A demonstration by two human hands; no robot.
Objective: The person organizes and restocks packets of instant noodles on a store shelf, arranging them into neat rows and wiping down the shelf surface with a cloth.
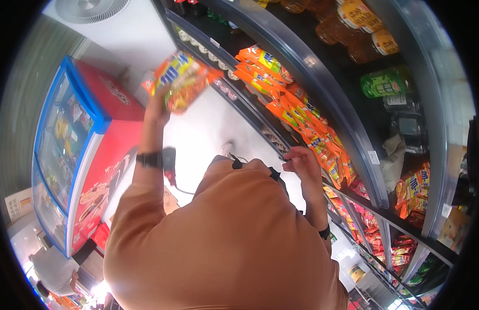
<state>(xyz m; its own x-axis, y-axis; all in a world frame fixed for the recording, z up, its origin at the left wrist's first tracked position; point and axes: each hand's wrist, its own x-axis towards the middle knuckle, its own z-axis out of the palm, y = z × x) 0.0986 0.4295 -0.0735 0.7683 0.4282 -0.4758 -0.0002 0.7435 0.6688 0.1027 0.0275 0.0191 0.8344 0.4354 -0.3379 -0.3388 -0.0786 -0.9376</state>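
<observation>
My left hand [156, 109] is raised in front of me and is shut on a bunch of orange and yellow snack packets [180, 80], held above the white floor. A black band [149, 159] sits on that wrist. My right hand [301, 160] reaches to the front rail of a shelf [280, 147], its fingers curled against the edge just below a row of orange snack packets [296, 111]. Whether it grips anything is hidden. My orange sweatshirt [224, 243] fills the lower middle of the view.
A tall shelf unit curves along the right, with brown bottles [358, 23] on top, a green bottle [384, 82] and red packets [371, 232] lower down. A blue and red chest freezer [69, 155] stands on the left. White floor [208, 129] runs between them.
</observation>
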